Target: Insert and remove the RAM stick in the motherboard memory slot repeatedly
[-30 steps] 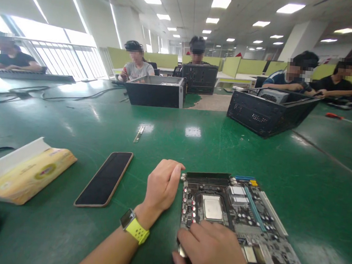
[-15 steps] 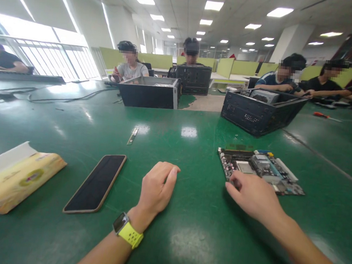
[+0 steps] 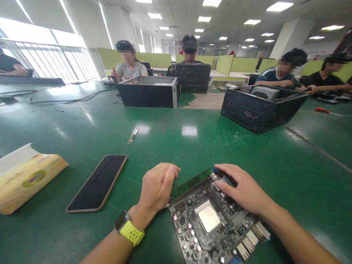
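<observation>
A motherboard (image 3: 182,231) lies turned at an angle in front of me, its ports towards the lower right. A green memory stick (image 3: 193,183) stands along its far left edge, and a silvery processor (image 3: 208,217) sits near the middle. My right hand (image 3: 245,189) grips the board's far right part between thumb and fingers; some fingertips are hidden. My left hand (image 3: 158,186) is closed in a loose fist on the table beside the board's left corner, with nothing visible in it. On that wrist is a watch with a yellow-green strap (image 3: 132,233).
A phone (image 3: 97,184) and a yellow tissue pack (image 3: 24,180) lie to the left. Farther off is a loose memory stick (image 3: 133,135). Computer cases (image 3: 148,94), an open black case (image 3: 251,114) and a screwdriver (image 3: 322,110) are beyond. Several people sit across the table.
The motherboard has come nearer and leftwards and has been turned, with my right hand now gripping it. The left hand has stayed nearly still.
</observation>
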Tool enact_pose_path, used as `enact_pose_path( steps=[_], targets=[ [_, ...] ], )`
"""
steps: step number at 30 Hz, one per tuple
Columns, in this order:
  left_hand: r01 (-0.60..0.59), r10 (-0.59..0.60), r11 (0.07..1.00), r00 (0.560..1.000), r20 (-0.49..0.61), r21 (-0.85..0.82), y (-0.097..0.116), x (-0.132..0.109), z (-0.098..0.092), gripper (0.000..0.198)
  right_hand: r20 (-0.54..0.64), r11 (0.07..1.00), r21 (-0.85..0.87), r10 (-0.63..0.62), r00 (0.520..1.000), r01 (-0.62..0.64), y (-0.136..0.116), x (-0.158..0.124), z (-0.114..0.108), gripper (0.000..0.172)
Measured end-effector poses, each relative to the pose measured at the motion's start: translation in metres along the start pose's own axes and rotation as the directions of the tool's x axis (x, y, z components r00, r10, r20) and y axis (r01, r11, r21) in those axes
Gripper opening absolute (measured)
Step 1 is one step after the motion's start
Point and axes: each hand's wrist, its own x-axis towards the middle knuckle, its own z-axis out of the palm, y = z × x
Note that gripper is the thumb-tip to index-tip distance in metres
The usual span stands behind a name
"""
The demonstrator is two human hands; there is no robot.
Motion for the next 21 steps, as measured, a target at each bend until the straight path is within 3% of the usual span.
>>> enact_pose_path(
  steps=[3, 13, 21],
  targets=[
    [0.014, -0.014, 1.000, 1.000, -0.014, 0.009, 0.000, -0.001, 0.000, 0.035, 0.034, 0.995, -0.095, 0.013, 0.999, -0.010, -0.004, -0.004, 0.001, 0.044],
    [0.058, -0.058, 0.998, 0.998, -0.009, 0.025, -0.001, 0.000, -0.002, 0.046, 0.022, 0.906, -0.353, 0.257, 0.966, -0.233, -0.005, -0.009, -0.011, 0.038],
    [0.068, -0.067, 0.998, 0.984, 0.164, 0.000, -0.003, 0.001, 0.001, 0.044, 0.032, 0.955, -0.258, 0.161, 0.986, -0.148, -0.001, -0.008, -0.001, 0.029]
  ],
)
